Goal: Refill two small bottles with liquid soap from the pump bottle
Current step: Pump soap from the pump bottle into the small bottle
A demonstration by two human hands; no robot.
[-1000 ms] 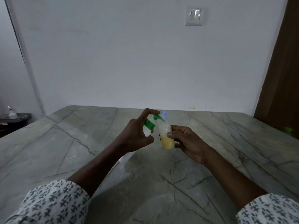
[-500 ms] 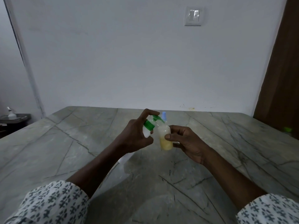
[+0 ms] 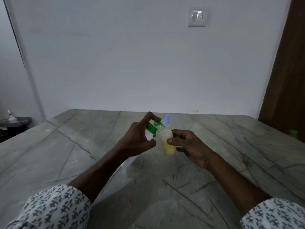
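My left hand (image 3: 137, 139) grips a white pump bottle (image 3: 149, 135) with a green pump head (image 3: 152, 127), tilted to the right, forefinger on top of the pump. Its nozzle points into the mouth of a small clear bottle (image 3: 167, 142), roughly half full of yellowish soap, which my right hand (image 3: 188, 146) holds between thumb and fingers above the table. Just behind them a pale blue bottle tip (image 3: 167, 119) sticks up; the rest of that object is hidden by the hands.
A grey marble table (image 3: 66, 154) with dark veins spreads under my hands. Something white (image 3: 127, 162) shows under my left wrist. A green-capped object (image 3: 293, 133) sits at the far right edge. A dark side shelf (image 3: 14, 123) stands at left.
The small bottle and both hands have shifted very slightly; the grip and the pump's position over the small bottle look the same.
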